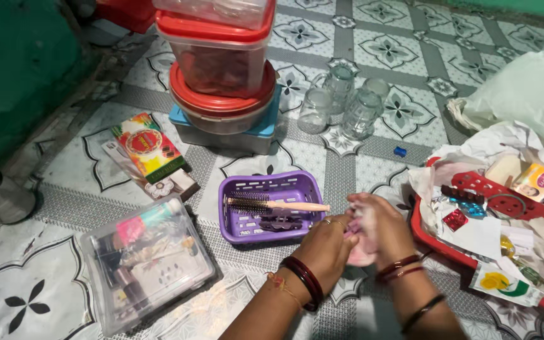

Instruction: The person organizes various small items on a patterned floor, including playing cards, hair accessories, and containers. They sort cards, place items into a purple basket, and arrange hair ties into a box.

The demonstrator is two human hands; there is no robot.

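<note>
Head view, item list. Left hand (pixel 325 245) and right hand (pixel 382 228): both closed together around a small pink-white object (pixel 359 252), kind unclear. Just left of the grip: purple basket (pixel 271 184) holding a round hairbrush (pixel 276 204). Further left: clear lidded box (pixel 146 267); beyond it, flat red-green-yellow printed carton (pixel 147 148). Right of the grip: red tray (pixel 505 208) with a yellow-green labelled sachet (pixel 502 283).

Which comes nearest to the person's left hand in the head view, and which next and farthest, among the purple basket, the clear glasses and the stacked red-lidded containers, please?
Measured from the left hand:
1. Purple basket, just left of the hand, holding a hairbrush.
2. Clear glasses, farther up the patterned floor, slightly right.
3. Stacked red-lidded containers, farthest, at the top left.
</note>
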